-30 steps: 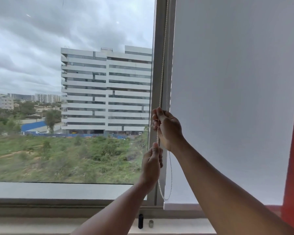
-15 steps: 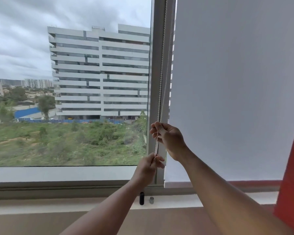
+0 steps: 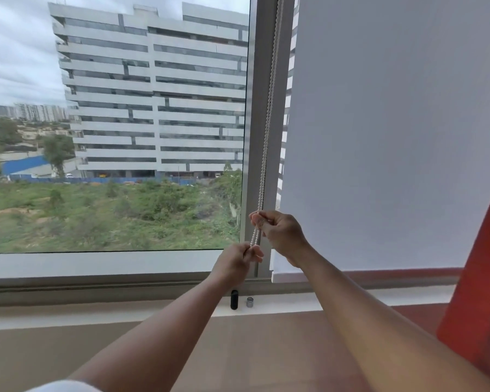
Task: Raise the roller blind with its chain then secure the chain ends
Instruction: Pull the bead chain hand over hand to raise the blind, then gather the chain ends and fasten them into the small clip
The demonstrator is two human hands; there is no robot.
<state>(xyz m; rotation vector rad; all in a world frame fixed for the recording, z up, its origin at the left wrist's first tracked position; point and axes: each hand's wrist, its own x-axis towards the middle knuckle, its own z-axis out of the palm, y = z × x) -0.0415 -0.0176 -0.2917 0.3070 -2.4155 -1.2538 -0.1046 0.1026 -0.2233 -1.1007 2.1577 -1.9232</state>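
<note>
A white roller blind [image 3: 393, 137] covers the right window pane, its bottom bar [image 3: 283, 277] just above the lower frame. A white bead chain [image 3: 268, 123] hangs down along the grey mullion [image 3: 259, 80] left of the blind. My right hand [image 3: 280, 234] pinches the chain's two strands near the mullion's foot. My left hand [image 3: 236, 263] sits just below and left of it, closed on the same chain. The chain's lower loop is hidden behind my hands.
The left pane shows a white building and green ground outside. On the sill [image 3: 96, 309] below my hands stand a small black cylinder [image 3: 234, 299] and a small silver cylinder [image 3: 249, 302]. An orange-red surface [image 3: 481, 278] rises at the far right.
Both hands have moved down along the chain, closer to the sill. The view has tilted down, and the hanging loop seen a second ago is now hidden.
</note>
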